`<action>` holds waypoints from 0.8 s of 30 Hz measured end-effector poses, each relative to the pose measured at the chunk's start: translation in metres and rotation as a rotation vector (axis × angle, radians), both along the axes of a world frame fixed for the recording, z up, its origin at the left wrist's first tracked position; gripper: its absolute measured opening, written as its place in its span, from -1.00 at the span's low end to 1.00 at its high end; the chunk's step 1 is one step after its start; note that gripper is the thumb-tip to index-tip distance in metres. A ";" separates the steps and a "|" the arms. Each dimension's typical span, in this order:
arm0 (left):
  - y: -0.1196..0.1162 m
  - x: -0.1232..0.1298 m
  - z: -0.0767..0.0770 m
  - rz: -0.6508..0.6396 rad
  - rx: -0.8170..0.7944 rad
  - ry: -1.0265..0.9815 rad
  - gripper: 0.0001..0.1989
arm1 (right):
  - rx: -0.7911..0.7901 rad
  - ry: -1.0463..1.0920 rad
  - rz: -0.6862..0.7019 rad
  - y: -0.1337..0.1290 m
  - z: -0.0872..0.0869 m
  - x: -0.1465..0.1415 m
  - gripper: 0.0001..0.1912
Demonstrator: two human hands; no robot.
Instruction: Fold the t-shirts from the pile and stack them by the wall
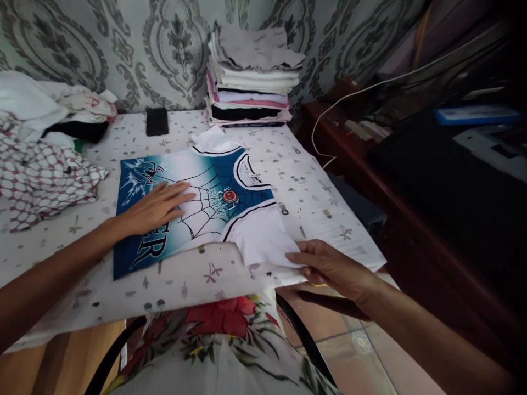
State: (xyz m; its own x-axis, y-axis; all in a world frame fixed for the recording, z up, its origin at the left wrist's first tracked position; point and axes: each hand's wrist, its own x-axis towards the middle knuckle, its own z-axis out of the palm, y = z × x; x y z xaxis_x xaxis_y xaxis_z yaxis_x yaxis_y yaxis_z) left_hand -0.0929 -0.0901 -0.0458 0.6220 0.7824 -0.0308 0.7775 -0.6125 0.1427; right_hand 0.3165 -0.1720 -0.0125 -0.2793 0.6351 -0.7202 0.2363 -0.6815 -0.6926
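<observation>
A blue and white T-shirt (206,206) with a spider-web print lies spread on the table, its neckline toward the right and its hem toward the left. My left hand (158,207) rests flat on the lower part of the shirt, fingers stretched out and covering some of the lettering. At the near edge of the table, my right hand (325,266) pinches the end of the shirt's white near sleeve between thumb and fingers. The far sleeve lies on the table, partly bunched.
A tall stack of folded clothes (251,82) stands at the back against the patterned wall. Loose clothes (49,148) are heaped at the left. A black phone-like object (157,121) lies near the wall. A white cable (349,97) runs over the dark red furniture (329,129) at the right.
</observation>
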 end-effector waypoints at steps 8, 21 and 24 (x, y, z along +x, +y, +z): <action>-0.003 -0.043 0.014 0.451 0.218 -0.034 -0.37 | 0.099 -0.168 0.108 -0.002 -0.004 -0.003 -0.55; 0.010 -0.057 -0.002 0.410 0.233 0.023 -0.33 | 0.081 -0.205 0.230 0.004 -0.006 0.000 -0.60; 0.015 -0.032 -0.003 0.178 0.123 0.002 -0.42 | 0.128 -0.336 0.408 0.018 0.012 0.011 -0.62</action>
